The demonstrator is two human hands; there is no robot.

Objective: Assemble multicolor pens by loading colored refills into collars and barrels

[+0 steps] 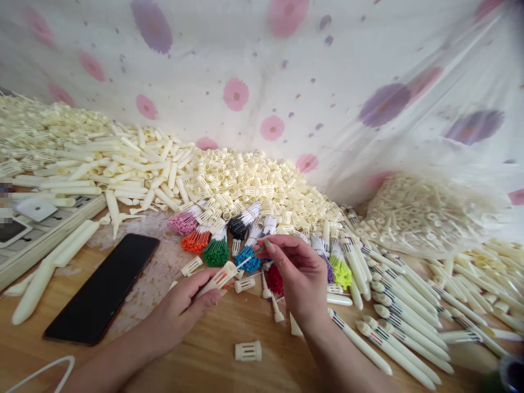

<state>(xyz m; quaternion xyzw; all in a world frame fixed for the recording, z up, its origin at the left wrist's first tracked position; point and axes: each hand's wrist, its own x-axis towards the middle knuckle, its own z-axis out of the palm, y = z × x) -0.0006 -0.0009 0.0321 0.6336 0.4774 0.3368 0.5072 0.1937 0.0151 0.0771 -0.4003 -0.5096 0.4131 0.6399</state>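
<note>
My left hand [186,305] is closed round a cream plastic pen barrel [219,277], its open end pointing up and right. My right hand [297,275] pinches a thin green refill [254,255] whose lower tip sits at the barrel's mouth. Just behind my hands lie bundles of coloured refills [216,248]: pink, orange, green, black, blue, red, purple and yellow-green. A loose cream cage-shaped piece [248,351] lies on the wooden table [213,355] between my forearms.
A black phone [104,289] lies at the left. Heaps of cream barrels [118,169] and small cage pieces [249,183] fill the back. Several assembled pens [401,322] lie at the right, beside a clear bag of parts [426,215]. A flowered cloth [262,71] hangs behind.
</note>
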